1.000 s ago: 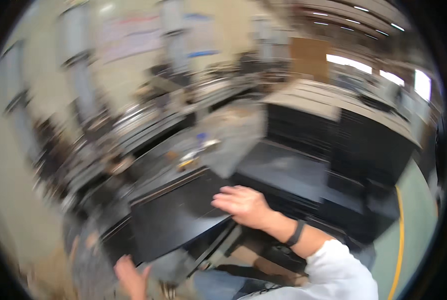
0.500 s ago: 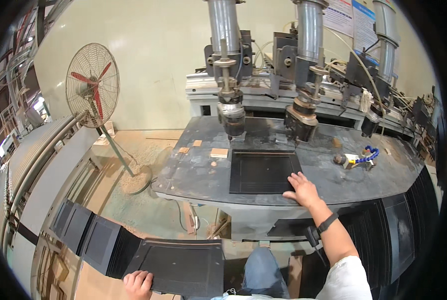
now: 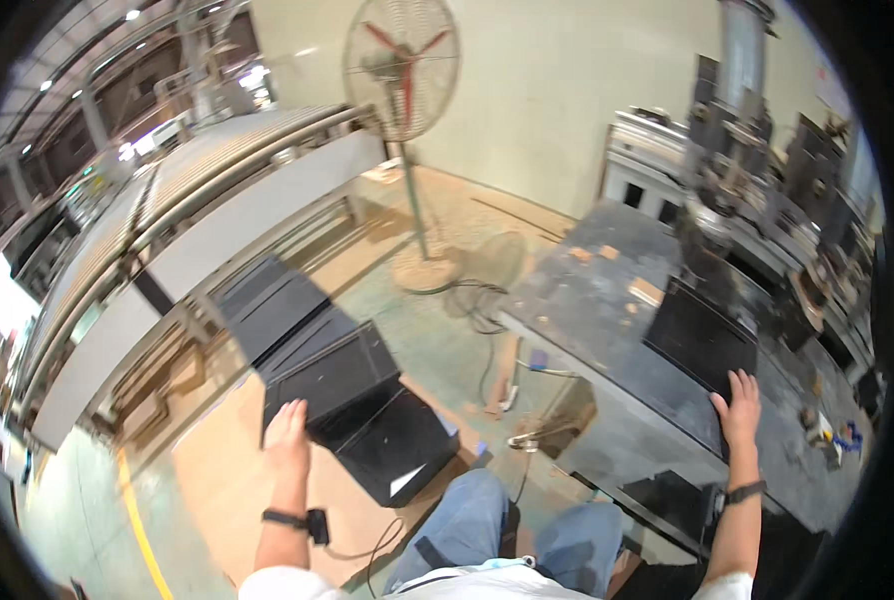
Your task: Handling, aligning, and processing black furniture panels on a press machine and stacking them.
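My left hand [image 3: 288, 432] is at the near edge of a black framed panel [image 3: 337, 372] on the floor stack, its fingers stretched against it. The panel tops a leaning row of dark panels [image 3: 277, 300]. Across to the right, my right hand [image 3: 739, 405] touches the near right corner of another black framed panel [image 3: 700, 335], fingers spread. That panel lies flat on the grey machine table [image 3: 577, 310]. Motion blurs both hands slightly, and the underside of my left fingers is hidden.
Cylindrical spindle heads [image 3: 712, 220] stand over the table. A small wooden block [image 3: 646, 291] lies beside the panel. A pedestal fan [image 3: 403, 70] stands behind, cables [image 3: 477, 305] on the floor near it. A roller conveyor [image 3: 237, 210] runs along the left. Brown board [image 3: 217, 450] lies under the stack.
My view has swung left, so table and fan appear farther right. The panel by my left hand now sits up on the stack. My right hand stays at the table panel's corner.
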{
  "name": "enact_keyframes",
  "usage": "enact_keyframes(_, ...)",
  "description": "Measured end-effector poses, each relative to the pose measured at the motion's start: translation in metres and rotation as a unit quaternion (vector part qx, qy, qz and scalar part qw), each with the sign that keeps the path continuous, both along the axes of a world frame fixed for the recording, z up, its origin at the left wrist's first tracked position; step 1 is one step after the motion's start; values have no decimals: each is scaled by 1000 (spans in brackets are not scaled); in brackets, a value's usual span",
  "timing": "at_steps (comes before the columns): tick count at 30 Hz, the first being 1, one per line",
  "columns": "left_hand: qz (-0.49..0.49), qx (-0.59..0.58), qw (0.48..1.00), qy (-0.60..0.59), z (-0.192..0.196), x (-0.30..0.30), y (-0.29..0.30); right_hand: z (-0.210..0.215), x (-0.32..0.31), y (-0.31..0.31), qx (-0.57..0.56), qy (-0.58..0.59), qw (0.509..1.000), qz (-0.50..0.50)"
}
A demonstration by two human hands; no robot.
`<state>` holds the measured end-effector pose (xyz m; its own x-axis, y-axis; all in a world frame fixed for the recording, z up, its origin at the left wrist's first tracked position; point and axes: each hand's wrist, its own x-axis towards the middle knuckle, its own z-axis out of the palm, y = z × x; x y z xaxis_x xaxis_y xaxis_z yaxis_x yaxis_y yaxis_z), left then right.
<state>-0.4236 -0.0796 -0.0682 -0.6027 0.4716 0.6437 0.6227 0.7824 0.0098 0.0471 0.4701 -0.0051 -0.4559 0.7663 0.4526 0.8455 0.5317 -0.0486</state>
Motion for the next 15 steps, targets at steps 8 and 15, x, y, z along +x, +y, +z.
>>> enact_keyframes(8,176,-127,976,-36,-92,-59,25,23,18,-83,-9,58,993,100)
enact_keyframes(15,217,-124,941,-227,-81,-85,44,30,115,-124,0,42,999,15)
